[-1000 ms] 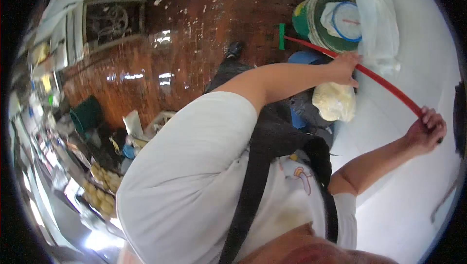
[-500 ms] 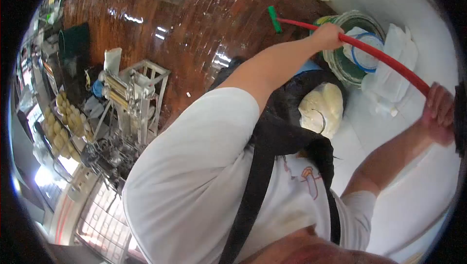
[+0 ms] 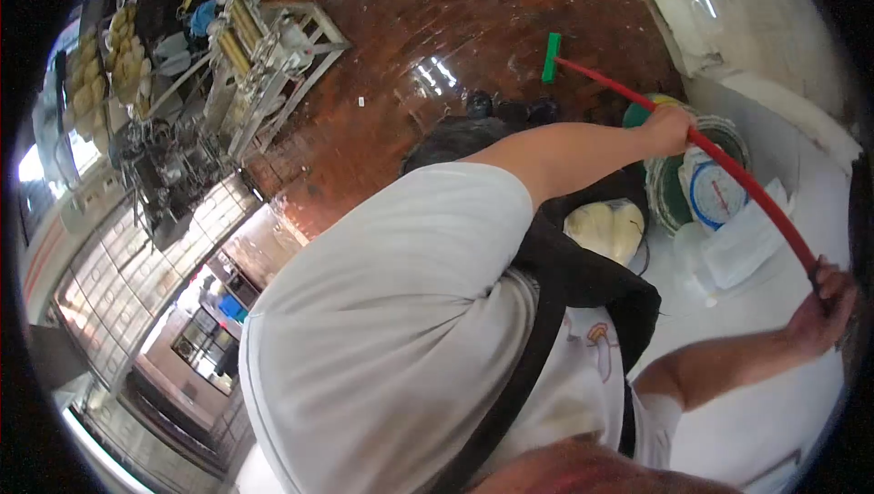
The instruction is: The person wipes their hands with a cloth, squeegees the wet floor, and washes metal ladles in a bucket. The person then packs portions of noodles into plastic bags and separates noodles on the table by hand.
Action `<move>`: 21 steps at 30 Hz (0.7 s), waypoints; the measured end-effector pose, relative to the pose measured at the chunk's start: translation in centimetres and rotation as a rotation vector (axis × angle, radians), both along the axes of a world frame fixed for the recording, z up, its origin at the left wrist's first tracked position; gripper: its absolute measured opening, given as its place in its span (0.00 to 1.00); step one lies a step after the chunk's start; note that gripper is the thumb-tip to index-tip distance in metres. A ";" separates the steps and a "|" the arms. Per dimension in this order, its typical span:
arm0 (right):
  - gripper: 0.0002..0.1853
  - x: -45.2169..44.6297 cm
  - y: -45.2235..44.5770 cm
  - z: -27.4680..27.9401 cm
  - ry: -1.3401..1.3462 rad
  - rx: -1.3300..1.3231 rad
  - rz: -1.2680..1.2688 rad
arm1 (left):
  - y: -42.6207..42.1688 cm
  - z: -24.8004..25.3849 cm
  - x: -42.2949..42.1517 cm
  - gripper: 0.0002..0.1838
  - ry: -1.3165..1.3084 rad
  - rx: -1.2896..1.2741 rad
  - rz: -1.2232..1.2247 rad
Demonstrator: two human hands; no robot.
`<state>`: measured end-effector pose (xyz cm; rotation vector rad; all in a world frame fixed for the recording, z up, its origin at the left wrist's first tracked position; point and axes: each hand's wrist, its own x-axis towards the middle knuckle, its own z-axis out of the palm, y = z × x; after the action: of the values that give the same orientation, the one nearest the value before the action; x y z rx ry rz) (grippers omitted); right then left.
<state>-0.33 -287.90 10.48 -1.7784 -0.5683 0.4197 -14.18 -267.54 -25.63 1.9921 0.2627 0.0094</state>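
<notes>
Where the pole [image 3: 751, 189] runs past the left hand [image 3: 670, 129], the green head [image 3: 552, 58] lies beyond

Both hands are clamped on the pole, the left part-way along, the right hand [image 3: 822, 307] wrapped around it near the end away from the head. The long axis runs slantwise from the right hand, through the left, out to the green head, which sits crosswise at the tip. The left hand is clearly the nearer to the head; the right is well apart from it. Beyond the left hand, the head shows against the floor [image 3: 391, 48]; whether it touches, I cannot tell. Near the left hand, with the pole passing above, stand a tub [image 3: 657, 198] and a blue-ringed disc [image 3: 719, 193]. A pale bag [image 3: 746, 244] lies between the two hands, to the body side of the pole.
</notes>
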 end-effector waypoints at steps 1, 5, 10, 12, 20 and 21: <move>0.25 -2.1 1.4 1.3 -0.135 -0.270 -0.099 | 0.5 0.1 -0.4 0.07 0.072 0.008 -0.087; 0.20 -6.4 7.1 7.8 -0.267 -1.370 0.016 | 2.4 1.6 -1.6 0.09 0.173 0.033 -0.282; 0.19 -4.9 9.9 7.2 -0.107 -1.349 0.432 | 3.0 -0.3 -3.3 0.10 0.205 -0.020 -0.269; 0.19 -4.4 9.8 5.9 -0.220 -1.236 0.514 | 5.1 0.5 -4.3 0.10 0.163 0.025 -0.214; 0.16 -14.9 24.6 -3.3 -0.226 -1.052 0.771 | 16.5 -5.1 -23.3 0.15 0.080 0.273 0.297; 0.17 -16.9 26.8 -5.4 -0.237 -1.063 0.824 | 18.1 -7.1 -27.1 0.16 0.102 0.276 0.358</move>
<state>-17.28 -261.10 5.08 -2.5452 -1.4416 1.2559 -41.33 -249.45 -32.70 2.1951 0.7137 0.1808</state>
